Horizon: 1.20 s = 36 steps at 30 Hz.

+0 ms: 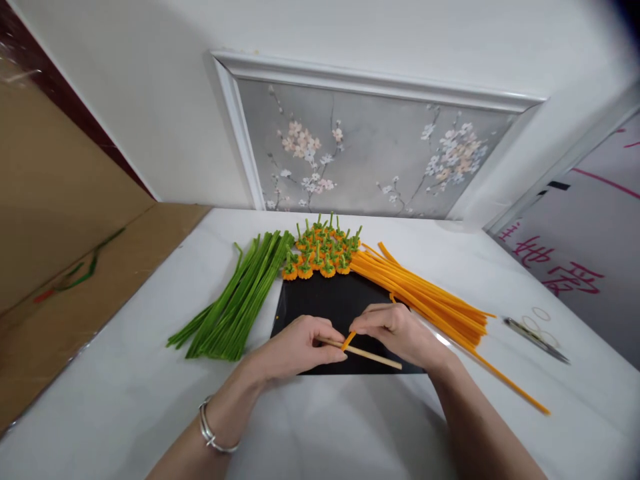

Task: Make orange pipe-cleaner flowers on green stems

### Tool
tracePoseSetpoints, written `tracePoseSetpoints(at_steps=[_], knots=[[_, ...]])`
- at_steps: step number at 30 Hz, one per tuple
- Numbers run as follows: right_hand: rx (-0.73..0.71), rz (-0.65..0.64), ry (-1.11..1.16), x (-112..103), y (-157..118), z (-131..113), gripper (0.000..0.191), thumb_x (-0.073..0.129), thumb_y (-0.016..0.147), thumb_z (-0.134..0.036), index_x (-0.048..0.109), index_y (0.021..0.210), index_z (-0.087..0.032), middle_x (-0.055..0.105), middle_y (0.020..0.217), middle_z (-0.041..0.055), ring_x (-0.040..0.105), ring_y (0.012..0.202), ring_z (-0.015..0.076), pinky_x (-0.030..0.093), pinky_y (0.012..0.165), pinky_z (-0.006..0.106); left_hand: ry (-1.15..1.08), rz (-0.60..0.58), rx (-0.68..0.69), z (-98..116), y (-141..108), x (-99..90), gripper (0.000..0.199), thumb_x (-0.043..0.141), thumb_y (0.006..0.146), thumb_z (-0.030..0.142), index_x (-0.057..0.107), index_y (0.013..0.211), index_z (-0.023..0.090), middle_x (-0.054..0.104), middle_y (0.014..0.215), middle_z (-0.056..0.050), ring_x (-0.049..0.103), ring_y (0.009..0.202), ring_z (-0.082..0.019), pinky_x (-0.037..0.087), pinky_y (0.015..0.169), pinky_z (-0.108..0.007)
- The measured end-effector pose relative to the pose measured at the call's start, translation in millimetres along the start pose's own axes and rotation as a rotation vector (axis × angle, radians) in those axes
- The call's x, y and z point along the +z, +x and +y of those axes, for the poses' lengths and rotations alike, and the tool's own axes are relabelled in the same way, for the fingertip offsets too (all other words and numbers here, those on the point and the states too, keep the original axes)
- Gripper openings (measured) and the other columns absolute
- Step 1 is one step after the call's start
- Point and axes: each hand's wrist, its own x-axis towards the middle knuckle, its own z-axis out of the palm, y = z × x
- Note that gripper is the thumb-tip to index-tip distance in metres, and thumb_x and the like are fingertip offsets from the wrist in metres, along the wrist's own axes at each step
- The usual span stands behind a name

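My left hand [297,345] is closed on a thin wooden stick [377,358], pinching it between thumb and fingers. An orange pipe cleaner [349,341] crosses the stick at my left fingertips. Its upper part is pinched by my right hand [397,328], and it slants up to those fingers. Whether it wraps fully round the stick is hidden. Both hands are over a black mat [320,303]. At the mat's far edge stand several small orange pipe-cleaner pieces [327,267] with green stems pointing up.
Green pipe cleaners [240,303] lie in a bundle at left on the white table [350,427]. An orange bundle [425,293] spreads at right, one strand sticking out toward me. Beyond it lie a slim metal tool [537,341] and rubber bands [541,313]. Cardboard [100,267] borders the left side.
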Motion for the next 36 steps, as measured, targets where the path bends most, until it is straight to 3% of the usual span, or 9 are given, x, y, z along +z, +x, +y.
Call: tracePoseSetpoints(at_steps=[8, 12, 16, 23, 28, 31, 36], knots=[[-0.006, 0.032, 0.025, 10, 6, 7, 0.02, 0.052, 0.093, -0.021, 0.072, 0.095, -0.023, 0.067, 0.082, 0.0018, 0.062, 0.073, 0.0118, 0.044, 0.067, 0.021, -0.022, 0.087, 0.02, 4, 0, 2.7, 0.022, 0.061, 0.082, 0.025, 0.064, 0.063, 0.014, 0.043, 0.064, 0.005, 0.038, 0.059, -0.008, 0.027, 0.053, -0.021], [-0.045, -0.026, -0.004, 14, 7, 6, 0.021, 0.049, 0.095, -0.023, 0.07, 0.096, -0.022, 0.065, 0.077, 0.0011, 0.058, 0.068, 0.0119, 0.04, 0.061, 0.022, -0.035, 0.225, 0.065, 6, 2, 3.7, 0.014, 0.062, 0.081, 0.021, 0.068, 0.07, 0.015, 0.047, 0.066, 0.004, 0.041, 0.059, -0.007, 0.029, 0.054, -0.021], [-0.014, 0.039, 0.007, 22, 7, 3, 0.023, 0.045, 0.097, -0.026, 0.067, 0.102, -0.023, 0.067, 0.085, 0.0022, 0.061, 0.072, 0.0131, 0.043, 0.066, 0.023, 0.0, 0.367, 0.113, 5, 4, 5.8, 0.011, 0.062, 0.08, 0.019, 0.07, 0.073, 0.016, 0.051, 0.068, 0.003, 0.046, 0.062, -0.008, 0.031, 0.055, -0.021], [-0.009, 0.049, -0.206, 33, 7, -4, 0.019, 0.048, 0.094, -0.02, 0.062, 0.082, -0.02, 0.066, 0.074, 0.0008, 0.06, 0.066, 0.0141, 0.042, 0.061, 0.023, 0.12, 0.561, 0.139, -1, 7, 11.7, 0.016, 0.058, 0.085, 0.026, 0.071, 0.082, 0.017, 0.057, 0.069, 0.001, 0.051, 0.061, -0.01, 0.038, 0.055, -0.02], [-0.009, -0.05, -0.377, 32, 3, -13, 0.011, 0.048, 0.094, -0.022, 0.058, 0.09, -0.019, 0.067, 0.078, 0.0018, 0.063, 0.069, 0.0158, 0.038, 0.06, 0.024, 0.166, 0.57, 0.073, -6, 8, 10.9, 0.023, 0.057, 0.087, 0.026, 0.067, 0.107, 0.022, 0.063, 0.07, 0.003, 0.055, 0.062, -0.011, 0.043, 0.06, -0.021], [-0.016, -0.097, -0.504, 29, 0, -21, 0.012, 0.047, 0.094, -0.02, 0.055, 0.085, -0.018, 0.065, 0.074, 0.0014, 0.061, 0.062, 0.0157, 0.031, 0.054, 0.026, 0.231, 0.537, 0.125, -8, 8, 9.2, 0.018, 0.053, 0.09, 0.024, 0.069, 0.097, 0.022, 0.068, 0.083, 0.0, 0.06, 0.075, -0.012, 0.044, 0.067, -0.022], [-0.047, -0.071, -0.652, 24, -1, -26, 0.016, 0.046, 0.092, -0.013, 0.056, 0.082, -0.02, 0.062, 0.071, -0.0001, 0.058, 0.059, 0.014, 0.024, 0.05, 0.029, 0.298, 0.499, 0.166, -10, 8, 8.8, 0.02, 0.048, 0.094, 0.021, 0.067, 0.098, 0.021, 0.064, 0.082, 0.0, 0.059, 0.076, -0.012, 0.042, 0.068, -0.023]])
